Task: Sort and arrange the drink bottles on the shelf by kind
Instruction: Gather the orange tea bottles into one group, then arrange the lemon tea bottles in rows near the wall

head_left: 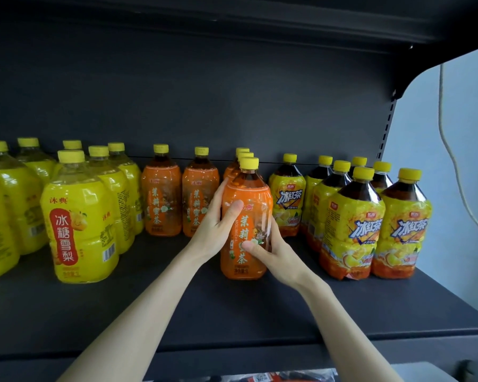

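Two bare forearms reach up from the bottom edge, the left hand (210, 232) and the right hand (276, 255) both gripping one held bottle (250, 188), which stands upright near the middle of a dark grey shelf (232, 312). This deep board with a dark back panel carries every bottle in view, and everything else is placed from the held bottle. Well to its left stands the biggest group, broad yellow-labelled bottles (78, 216) of pale drink, several deep. Just to its right, running to the shelf end, is a cluster of iced-tea bottles (351, 224) with yellow labels and dark brown tea showing at the shoulders. Between the yellow group and the held bottle, set back toward the panel, two orange-labelled bottles (162, 205) of amber tea stand side by side. Directly behind the held bottle two more of that kind (242, 151) line up, little but their yellow caps showing. The held bottle matches them — orange label, amber tea, yellow cap — so it seems to head that file, probably gripped two-handed to square it with its own kind. The left hand's fingers curl round its left side, thumb (232, 209) flat on the front. The right hand grips lower on its right side, thumb (250, 246) on the label and fingers hidden behind. Far to its right, past the shelf end, a thin pale cable (453, 161) hangs against a light wall.
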The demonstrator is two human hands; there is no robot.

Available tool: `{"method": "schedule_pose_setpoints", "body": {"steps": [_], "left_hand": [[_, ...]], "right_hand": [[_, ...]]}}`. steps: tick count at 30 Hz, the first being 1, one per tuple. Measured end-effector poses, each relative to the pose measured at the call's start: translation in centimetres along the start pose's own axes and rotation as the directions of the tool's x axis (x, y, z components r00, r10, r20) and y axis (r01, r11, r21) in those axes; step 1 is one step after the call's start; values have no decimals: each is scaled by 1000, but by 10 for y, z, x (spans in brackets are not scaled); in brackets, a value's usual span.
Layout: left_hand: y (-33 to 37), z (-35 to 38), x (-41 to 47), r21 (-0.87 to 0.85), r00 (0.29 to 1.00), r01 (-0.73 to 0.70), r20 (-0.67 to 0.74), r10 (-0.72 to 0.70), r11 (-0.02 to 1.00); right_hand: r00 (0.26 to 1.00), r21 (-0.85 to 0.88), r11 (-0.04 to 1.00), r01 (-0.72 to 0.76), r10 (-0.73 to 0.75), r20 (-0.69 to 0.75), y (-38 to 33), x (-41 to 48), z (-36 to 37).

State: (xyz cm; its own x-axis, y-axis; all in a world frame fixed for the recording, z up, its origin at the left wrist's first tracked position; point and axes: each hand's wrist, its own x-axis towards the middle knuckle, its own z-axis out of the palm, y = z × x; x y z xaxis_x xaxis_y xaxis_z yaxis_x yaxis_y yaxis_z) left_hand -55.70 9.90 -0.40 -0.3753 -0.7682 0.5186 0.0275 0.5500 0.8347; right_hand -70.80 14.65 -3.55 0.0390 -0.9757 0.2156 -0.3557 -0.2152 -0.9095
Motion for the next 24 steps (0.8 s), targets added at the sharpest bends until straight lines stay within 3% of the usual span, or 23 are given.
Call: {"method": "schedule_pose_setpoints", "body": {"steps": [5, 9, 13, 18, 24], "left_hand": [[12, -9, -2, 96, 996, 74, 34, -77, 993], [31, -20, -10, 344, 994, 111, -28, -108, 932], [52, -36, -33, 621, 991, 27, -117, 58, 784], [95, -71, -65, 679, 963, -112, -107, 248, 726], [138, -160, -127, 760, 925, -141, -126, 357, 635]], "right_hand": [[999, -121, 991, -50, 48, -21, -8, -3, -4], [989, -317, 947, -44, -5, -151, -22, -15, -4], [935, -527, 850, 24, -205, -288, -50, -39, -1], [862, -622, 773, 123, -393, -319, -107, -57, 23], [805, -605, 744, 283, -527, -272, -172, -67, 104]]}}
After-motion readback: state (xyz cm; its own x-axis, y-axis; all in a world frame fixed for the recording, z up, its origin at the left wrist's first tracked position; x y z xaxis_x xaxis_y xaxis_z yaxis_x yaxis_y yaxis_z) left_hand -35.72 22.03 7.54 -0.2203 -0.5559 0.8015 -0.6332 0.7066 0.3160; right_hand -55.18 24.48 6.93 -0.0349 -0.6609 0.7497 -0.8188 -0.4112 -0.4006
